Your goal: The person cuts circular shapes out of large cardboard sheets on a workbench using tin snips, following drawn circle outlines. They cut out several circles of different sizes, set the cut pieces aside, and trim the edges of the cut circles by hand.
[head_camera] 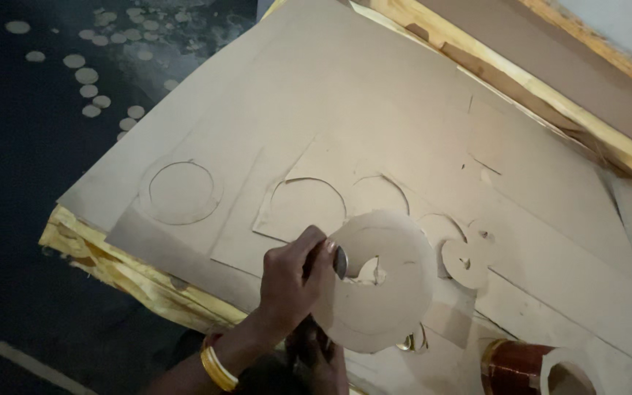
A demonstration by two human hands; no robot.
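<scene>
one large cardboard ring (385,281) sits low in the middle of the view over the tabletop (148,281). the left hand (294,281), with two gold bangles (217,366) at the wrist, has its grip clamped on the ring's left edge. the right hand (323,358) is below, mostly hidden, so i cannot tell its grip. one small disc (466,263) lies just right of the ring. one copper-wound coil (513,366) stands at the bottom right. many small discs (89,91) are scattered on the dark floor.

The scene is dim overall, with soft, even light falling on the tan cardboard sheets (374,110) and no glare. The floor (16,183) on the left sinks into near black. The hand (294,281) is dark and slightly blurred, and fine detail is soft and grainy throughout.
</scene>
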